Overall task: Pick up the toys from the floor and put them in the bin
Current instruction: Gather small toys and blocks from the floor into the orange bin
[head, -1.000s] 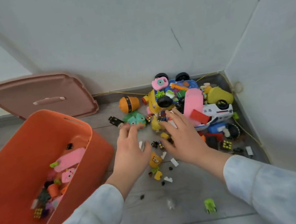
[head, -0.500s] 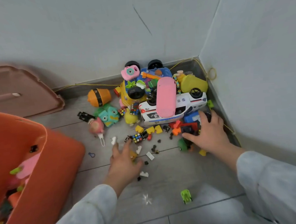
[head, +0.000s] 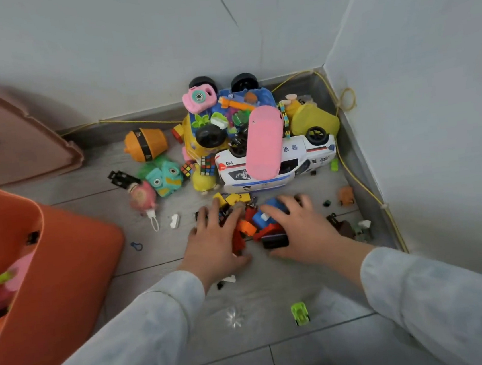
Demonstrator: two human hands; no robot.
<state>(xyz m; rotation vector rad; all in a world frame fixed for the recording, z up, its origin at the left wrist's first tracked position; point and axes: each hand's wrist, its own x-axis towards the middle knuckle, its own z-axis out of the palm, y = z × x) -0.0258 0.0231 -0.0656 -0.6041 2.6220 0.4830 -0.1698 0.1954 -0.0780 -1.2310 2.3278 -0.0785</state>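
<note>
A heap of small bricks [head: 253, 225], red, orange, blue, yellow and black, lies on the grey floor between my hands. My left hand [head: 213, 241] rests on the heap's left side with fingers spread. My right hand [head: 301, 229] lies over its right side, fingers on a blue piece and thumb beside a black one. Behind the heap is a big toy pile in the corner: a white police car [head: 299, 152], a pink oblong case [head: 263, 141], a pink toy camera [head: 198, 99]. The orange bin [head: 63, 260] stands at the left with toys inside.
A pinkish-brown lid [head: 16, 146] leans on the back wall. An orange barrel toy [head: 145, 144], a teal owl toy [head: 164, 175] and a pink figure [head: 141, 197] lie left of the pile. A small green car [head: 300, 313] sits nearer me. A yellow cord [head: 355, 176] runs along the skirting.
My right hand swept from the right corner toward the middle, dragging small toys along. My left hand moved right to meet it, and the loose bricks are now bunched between both hands.
</note>
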